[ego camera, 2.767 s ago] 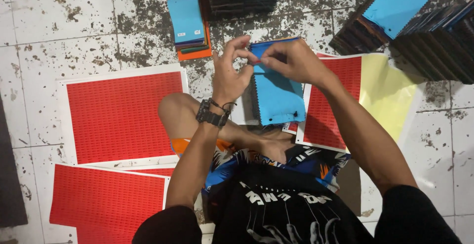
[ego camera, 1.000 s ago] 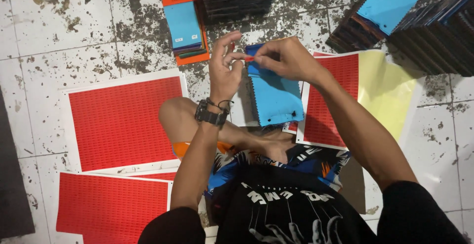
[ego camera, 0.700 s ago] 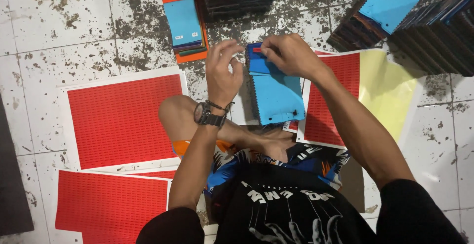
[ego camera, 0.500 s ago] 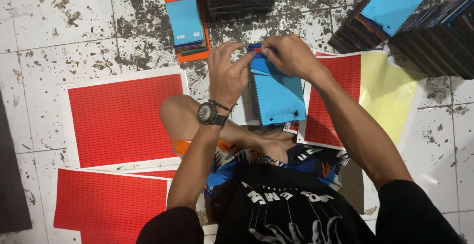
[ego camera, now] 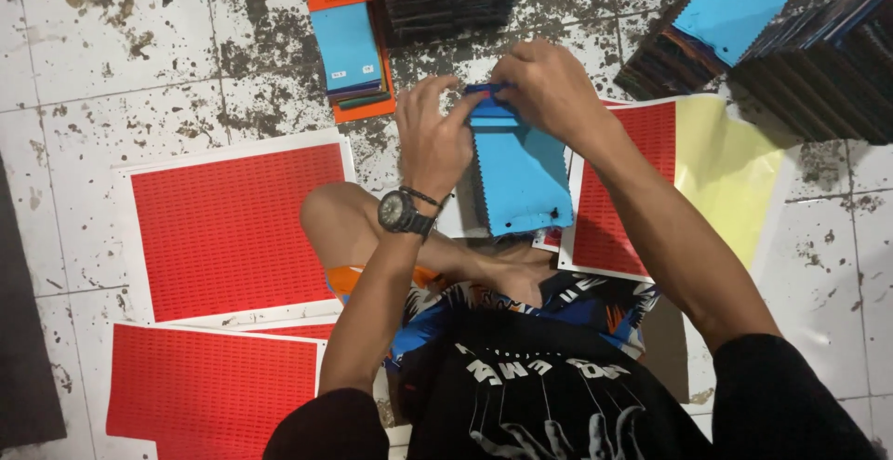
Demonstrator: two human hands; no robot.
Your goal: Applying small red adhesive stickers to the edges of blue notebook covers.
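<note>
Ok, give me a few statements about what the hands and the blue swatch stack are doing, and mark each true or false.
1. Both hands pinch the top edge of the blue swatch stack. True.
2. The left hand wears a wristwatch. True.
3. The right hand rests flat on the yellow sheet. False: it is on the swatch stack's top edge.
4. The red sheets on the floor lie only to the person's right. False: they lie on both sides.
</note>
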